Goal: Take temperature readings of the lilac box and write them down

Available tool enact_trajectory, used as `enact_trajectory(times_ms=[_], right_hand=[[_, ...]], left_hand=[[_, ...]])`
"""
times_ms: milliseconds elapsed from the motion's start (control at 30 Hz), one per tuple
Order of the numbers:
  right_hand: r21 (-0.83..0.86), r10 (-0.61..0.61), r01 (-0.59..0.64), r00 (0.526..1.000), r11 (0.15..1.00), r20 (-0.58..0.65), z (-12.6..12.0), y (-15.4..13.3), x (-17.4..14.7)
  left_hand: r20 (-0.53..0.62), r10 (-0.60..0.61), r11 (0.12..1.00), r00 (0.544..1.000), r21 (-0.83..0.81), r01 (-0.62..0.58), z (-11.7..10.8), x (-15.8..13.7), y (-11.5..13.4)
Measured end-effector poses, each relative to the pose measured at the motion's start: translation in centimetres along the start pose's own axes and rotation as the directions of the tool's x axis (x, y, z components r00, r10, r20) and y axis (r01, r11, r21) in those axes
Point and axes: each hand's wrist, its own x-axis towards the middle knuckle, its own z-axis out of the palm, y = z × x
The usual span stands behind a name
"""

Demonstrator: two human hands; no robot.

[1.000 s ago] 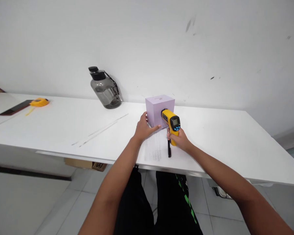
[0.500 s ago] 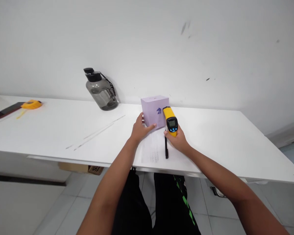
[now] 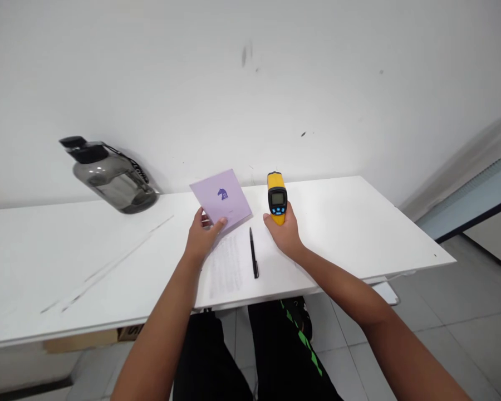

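My left hand (image 3: 203,235) grips the lower left corner of a light purple box (image 3: 217,195), thumb on the front face and fingers behind. The box is tilted, and its front with a dark horse-head print faces me. In my right hand (image 3: 286,231) is a yellow and black infrared thermometer (image 3: 277,195), its small screen and blue buttons turned toward me. It is apart from the box, to its right. Between my hands a black pen (image 3: 254,253) lies on the table. Left of the pen is a sheet of paper (image 3: 226,270) with faint writing.
A large grey water bottle (image 3: 119,184) with a black lid and strap leans at the wall on the left. The white table (image 3: 338,228) ends at a corner on the right. Below its front edge a cardboard box (image 3: 83,340) shows.
My view has swung to the right. The box has been tipped so that its top no longer shows, and the thermometer has come away from the box to the right.
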Motion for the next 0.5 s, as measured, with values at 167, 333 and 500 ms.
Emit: enact_trajectory(times_ms=[167,333,500], right_hand=[[0.023,0.001,-0.001,1.0,1.0,0.017,0.04,-0.16,-0.07],[0.011,-0.008,0.008,0.999,1.0,0.031,-0.03,-0.2,-0.17],[-0.021,-0.014,0.015,0.999,1.0,0.04,-0.11,0.03,-0.1]], left_hand=[[-0.006,0.012,1.0,1.0,-0.006,-0.012,0.06,0.28,-0.45],[0.031,0.036,0.999,0.999,-0.007,-0.036,-0.11,0.23,-0.3],[0.035,0.036,0.999,0.999,0.009,-0.036,-0.18,-0.01,-0.03]])
